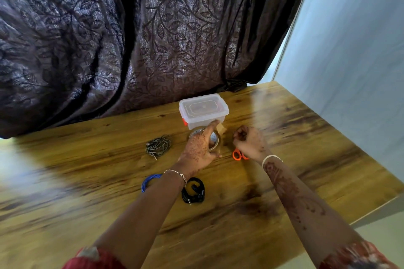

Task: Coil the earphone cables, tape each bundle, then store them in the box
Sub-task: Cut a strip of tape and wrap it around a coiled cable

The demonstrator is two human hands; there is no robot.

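My left hand (200, 148) grips a roll of brown tape (213, 138) on the wooden table, with a short flap of tape (223, 130) lifted at the index fingertip. My right hand (248, 141) hovers just right of the roll, fingers curled shut with nothing visible in them. A clear plastic box (203, 110) with its lid on stands right behind the roll. Three coiled earphone cables lie on the table: a grey one (158, 145) to the left, a blue one (149, 181) partly under my left wrist, and a black one (193, 191) beside it.
Orange-handled scissors (237, 155) lie partly under my right hand. A dark leaf-patterned curtain (131, 39) hangs along the table's far edge. A pale wall (349, 50) borders the right side. The table's right edge (371, 207) runs diagonally.
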